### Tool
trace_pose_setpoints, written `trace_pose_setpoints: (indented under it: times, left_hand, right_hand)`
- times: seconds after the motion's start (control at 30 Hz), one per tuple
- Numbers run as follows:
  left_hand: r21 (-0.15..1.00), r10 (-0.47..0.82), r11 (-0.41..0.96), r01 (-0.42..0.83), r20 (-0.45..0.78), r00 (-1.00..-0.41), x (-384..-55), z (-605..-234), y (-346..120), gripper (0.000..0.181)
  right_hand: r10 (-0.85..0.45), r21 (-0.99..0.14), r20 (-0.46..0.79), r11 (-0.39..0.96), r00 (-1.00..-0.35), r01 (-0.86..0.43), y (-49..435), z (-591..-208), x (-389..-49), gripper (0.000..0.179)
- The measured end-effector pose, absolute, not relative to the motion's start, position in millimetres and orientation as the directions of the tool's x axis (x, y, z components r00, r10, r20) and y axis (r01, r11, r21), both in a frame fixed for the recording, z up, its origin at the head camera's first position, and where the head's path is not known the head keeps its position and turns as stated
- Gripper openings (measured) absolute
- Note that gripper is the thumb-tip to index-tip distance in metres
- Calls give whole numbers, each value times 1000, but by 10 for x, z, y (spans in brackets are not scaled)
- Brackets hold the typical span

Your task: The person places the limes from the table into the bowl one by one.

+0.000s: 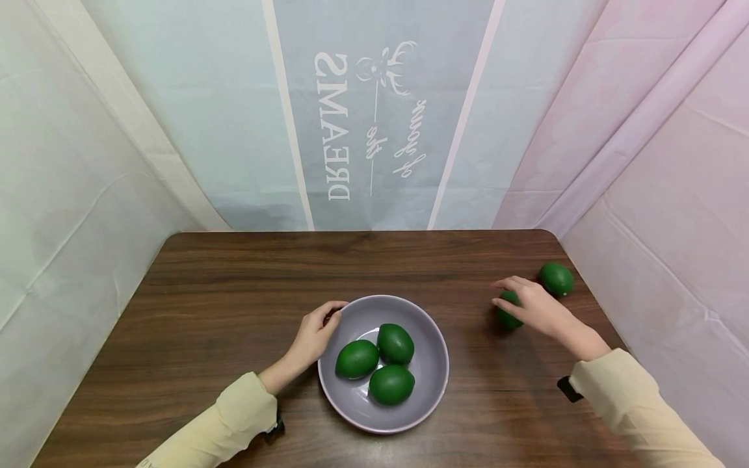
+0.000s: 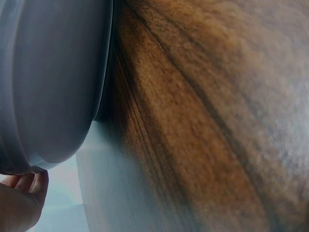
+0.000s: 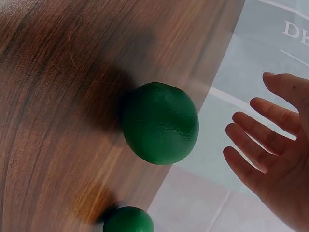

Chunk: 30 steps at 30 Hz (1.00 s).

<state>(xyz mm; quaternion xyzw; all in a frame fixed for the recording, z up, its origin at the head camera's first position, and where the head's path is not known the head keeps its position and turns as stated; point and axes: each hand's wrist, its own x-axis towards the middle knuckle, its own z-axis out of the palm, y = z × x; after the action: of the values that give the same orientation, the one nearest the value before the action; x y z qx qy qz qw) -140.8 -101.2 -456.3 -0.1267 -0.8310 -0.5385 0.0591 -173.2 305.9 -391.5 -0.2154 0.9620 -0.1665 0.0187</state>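
Note:
A grey-purple bowl (image 1: 430,390) stands on the table with three green limes (image 1: 391,384) resting together at its bottom. My left hand (image 1: 313,335) holds the bowl by its left rim; in the left wrist view, fingertips (image 2: 38,183) meet the rim and the bowl's outer wall (image 2: 58,82) fills the left side. Over at the right, my right hand (image 1: 541,309) hovers above another lime (image 1: 509,311), partly covering it. Its fingers are spread and stand apart from that lime (image 3: 160,123) in the right wrist view. A further lime (image 1: 556,279) lies just beyond this hand.
The dark wood table (image 1: 234,273) has rounded far corners. Behind it hangs a pale blue-grey cloth (image 1: 374,208) with printed lettering, and whitish cloth walls (image 1: 673,227) close in both sides. A black strap shows at each sleeve.

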Motion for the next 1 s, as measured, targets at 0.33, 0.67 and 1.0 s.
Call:
trace_pose_setpoints:
  times: [0.33,0.67,1.0]
  left_hand:
    - [874,144,401,274,235,-961,-1409,-4585,-1008,20]
    - [869,152,399,291,251,-956,-1400,-4595,-1006,20]
    - [863,151,407,301,262,-953,-1398,-4616,-1006,20]
  right_hand:
    - [-385,-329,22,869,-922,-371,3114,-3980,-1732,36]
    - [-346,-326,30,883,-938,-337,3198,-4104,-1744,39]
    - [-305,-334,8,897,-952,-290,3266,-4195,-1725,47]
